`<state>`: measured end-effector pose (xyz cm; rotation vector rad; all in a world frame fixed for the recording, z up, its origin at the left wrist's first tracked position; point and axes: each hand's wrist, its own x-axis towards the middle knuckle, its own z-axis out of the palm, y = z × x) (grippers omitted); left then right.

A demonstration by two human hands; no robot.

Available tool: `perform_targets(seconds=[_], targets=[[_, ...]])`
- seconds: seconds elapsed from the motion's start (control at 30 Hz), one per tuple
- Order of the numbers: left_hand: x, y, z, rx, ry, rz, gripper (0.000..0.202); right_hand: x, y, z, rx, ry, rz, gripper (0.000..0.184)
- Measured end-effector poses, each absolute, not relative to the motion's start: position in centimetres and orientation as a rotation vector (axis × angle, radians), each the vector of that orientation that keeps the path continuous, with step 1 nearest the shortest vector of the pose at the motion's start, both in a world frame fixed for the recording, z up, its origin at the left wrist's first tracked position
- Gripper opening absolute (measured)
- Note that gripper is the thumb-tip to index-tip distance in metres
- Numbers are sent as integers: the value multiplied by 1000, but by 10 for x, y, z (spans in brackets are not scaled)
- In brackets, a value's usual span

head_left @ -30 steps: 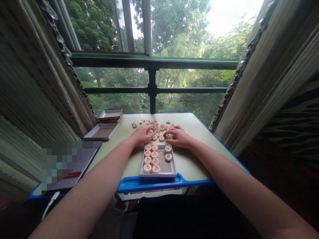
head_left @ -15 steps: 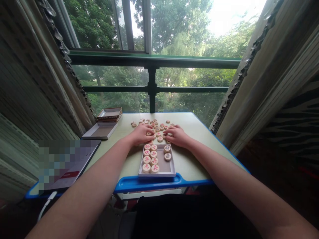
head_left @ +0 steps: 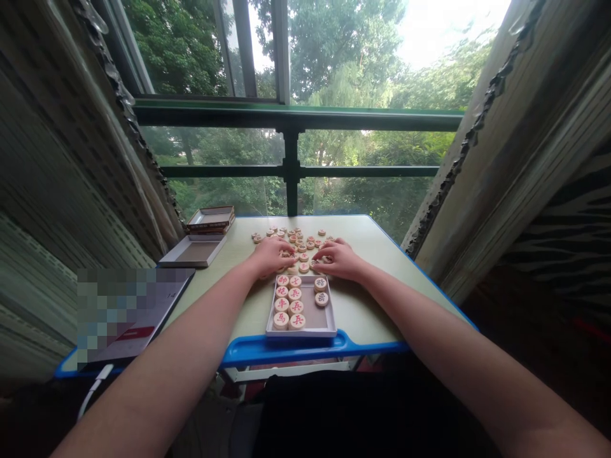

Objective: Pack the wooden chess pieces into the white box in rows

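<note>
Loose round wooden xiangqi pieces [head_left: 304, 267] with red or dark characters lie scattered on the table. My left hand [head_left: 272, 256] rests at the left of this group, fingers curled round a xiangqi piece [head_left: 286, 255]. Across from it, my right hand [head_left: 340, 261] bends its fingers and thumb round another xiangqi piece at the right side; the fingers partly hide it. Just nearer to me is a shallow white box tray [head_left: 331, 327]. Two columns of red-character pieces [head_left: 296, 306] fill its left part, and two dark-character pieces [head_left: 321, 299] sit at its upper right.
A second shallow box tray [head_left: 210, 252] and a stacked brown box [head_left: 210, 218] stand at the table's back left. A laptop or tablet [head_left: 133, 318], partly blurred out, lies at left with a white cable [head_left: 95, 386]. The table [head_left: 382, 280] has a blue rim. Curtains flank the window.
Pieces between my hands have shifted slightly, and a red one near the middle sits a little further left. Both hands stay nearly where they were; the pieces in the tray are unchanged.
</note>
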<state>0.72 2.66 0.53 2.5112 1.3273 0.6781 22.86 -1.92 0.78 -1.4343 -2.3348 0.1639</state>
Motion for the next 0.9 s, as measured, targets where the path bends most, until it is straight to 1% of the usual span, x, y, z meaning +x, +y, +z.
perform_targets(seconds=[0.13, 0.23, 0.33, 0.47, 0.57, 0.77, 0.9], targets=[[9, 19, 13, 2525, 1243, 666, 39, 228, -24, 12, -1437, -2333, 154, 24], [9, 13, 17, 2574, 1270, 600, 46, 229, -25, 13, -1424, -2342, 150, 25], [10, 12, 16, 2594, 1312, 542, 44, 230, -25, 14, -1389, -2350, 140, 27], [11, 15, 13, 2550, 1372, 503, 44, 228, -25, 15, -1359, -2381, 121, 23], [12, 16, 10, 2585, 1347, 468, 36, 227, -25, 16, -1352, -2395, 121, 21], [10, 19, 9, 2673, 1314, 549, 33, 227, -25, 14, -1301, -2384, 146, 21], [9, 24, 4, 2707, 1292, 565, 31, 227, -24, 15, -1311, -2383, 162, 17]])
